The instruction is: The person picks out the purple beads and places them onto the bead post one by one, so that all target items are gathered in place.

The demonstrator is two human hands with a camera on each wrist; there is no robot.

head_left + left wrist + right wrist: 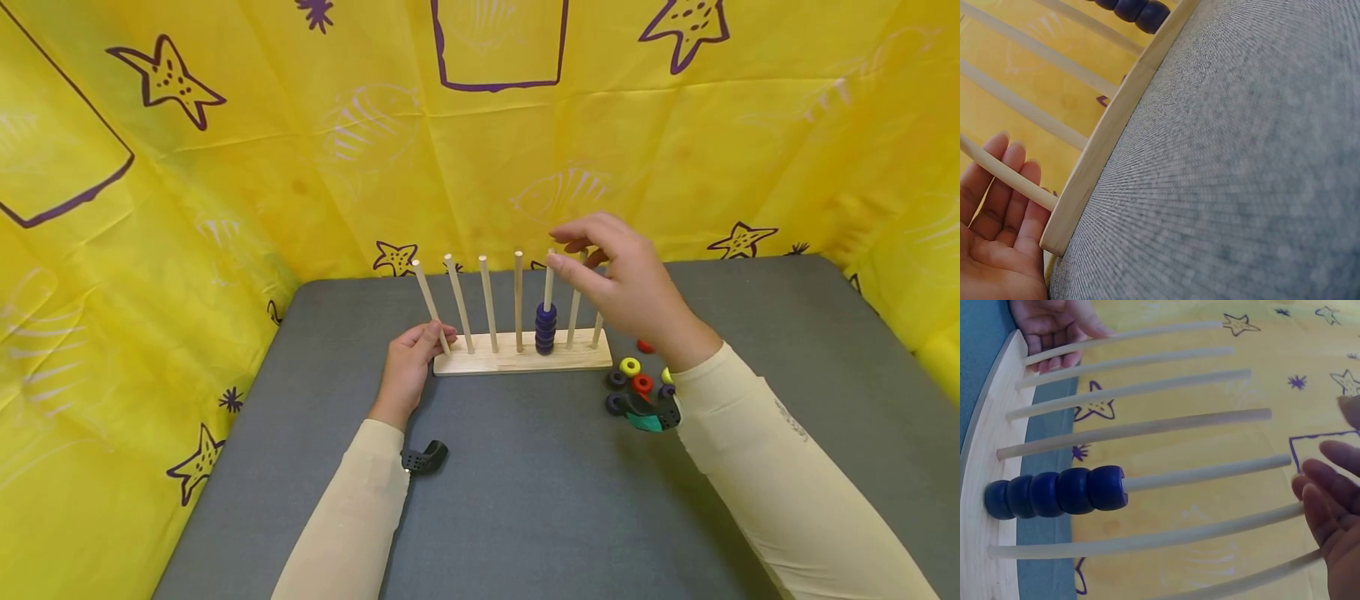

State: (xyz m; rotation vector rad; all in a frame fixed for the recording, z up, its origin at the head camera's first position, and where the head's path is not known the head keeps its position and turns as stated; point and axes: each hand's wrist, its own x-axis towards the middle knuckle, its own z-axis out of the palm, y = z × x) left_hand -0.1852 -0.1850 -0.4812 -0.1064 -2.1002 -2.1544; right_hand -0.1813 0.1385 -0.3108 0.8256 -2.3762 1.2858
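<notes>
A wooden board (517, 362) carries a row of upright pegs. Several dark blue rings (545, 330) are stacked low on the fifth peg from the left; its bare upper part (1210, 473) shows in the right wrist view. My left hand (408, 362) lightly holds the leftmost peg (1010, 175) near its foot, thumb on one side and loosely bent fingers (1007, 194) on the other. Beside the top of the ringed peg is my right hand (637, 287), its fingers bent and parted from the thumb, with nothing visible between them (1341, 519).
Loose yellow (629, 367), red (641, 383) and dark blue rings (617, 380) lie on the grey table (510, 475) right of the board, partly under my right wrist. Behind the table hangs a yellow patterned cloth (480, 167).
</notes>
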